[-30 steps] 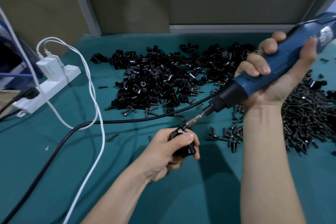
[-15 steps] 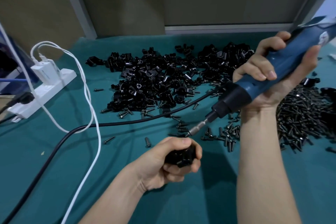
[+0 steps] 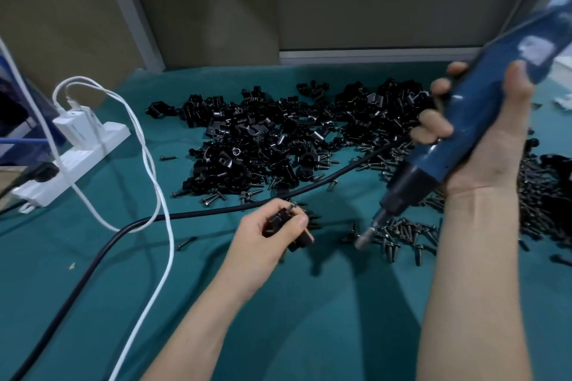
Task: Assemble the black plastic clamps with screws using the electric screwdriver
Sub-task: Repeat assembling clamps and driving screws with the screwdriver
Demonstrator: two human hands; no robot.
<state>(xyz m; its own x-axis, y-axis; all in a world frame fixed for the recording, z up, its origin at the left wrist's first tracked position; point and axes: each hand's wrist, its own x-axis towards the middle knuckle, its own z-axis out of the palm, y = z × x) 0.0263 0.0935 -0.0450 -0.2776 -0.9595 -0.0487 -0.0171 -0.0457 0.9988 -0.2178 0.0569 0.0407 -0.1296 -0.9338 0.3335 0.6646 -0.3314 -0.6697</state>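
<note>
Screwdriver (image 3: 483,120) lay steeply aslant in the right hand (image 3: 492,148), its long axis running from upper right down to lower left. Its body was a smooth blue plastic barrel that narrowed into a black collar, with a slim metal bit (image 3: 370,227) at the end. The bit pointed down and left at the table (image 3: 309,312). Its blurred tip sat at the left edge of a loose scatter of screws (image 3: 402,235), though whether it touched one could not be told. The right fingers were curled round the barrel, with the thumb laid along its near side.

The left hand (image 3: 260,244) was to the left of the bit, low over the table. Its fingers and thumb were closed round a black clamp (image 3: 301,242), a small blocky plastic piece mostly hidden in the grip, so which way it faced could not be told.

Behind both hands a pile of clamps (image 3: 272,139) spread wide, glossy black with curved saddles and round holes. A denser heap of dark screws (image 3: 544,198) lay to the right. A matte black cable (image 3: 216,210) crossed the teal cloth between the pile and the left hand. A thin white cable (image 3: 154,182) looped from a charger (image 3: 75,124) on a white power strip (image 3: 80,161) at far left.
</note>
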